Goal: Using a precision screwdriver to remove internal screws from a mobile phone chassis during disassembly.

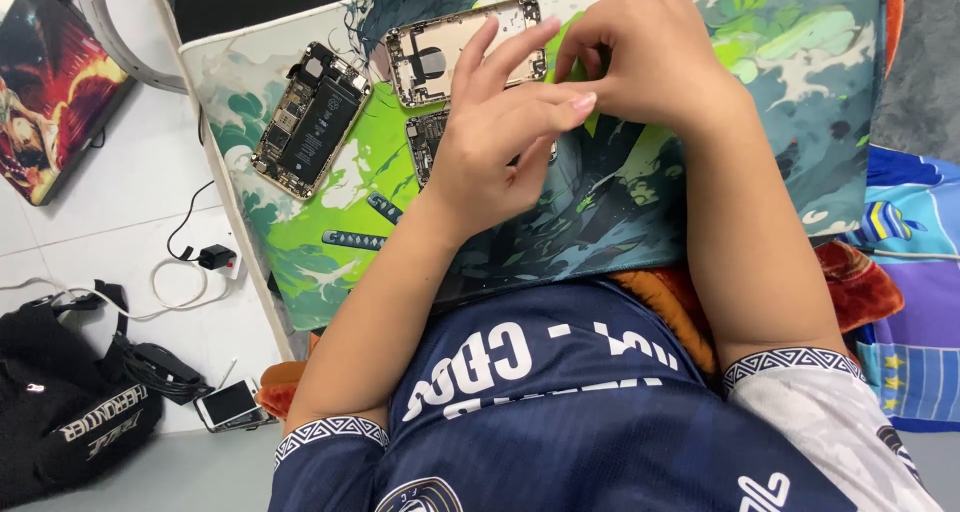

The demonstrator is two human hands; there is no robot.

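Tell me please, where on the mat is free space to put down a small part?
The mat's right side, right of the right hand, is bare. Crowded: upper left, with the opened phone, the empty phone shell and the left hand.

The hands cover part of the gold housing (440, 47) and most of the board (428, 142) below it. Anything pinched between the fingertips (583, 100) is too small to identify. The mat (760, 122) runs past the top edge.

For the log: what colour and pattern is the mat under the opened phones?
The mat is mainly green, teal and white, with an illustrated cartoon-style print; seen in the head view.
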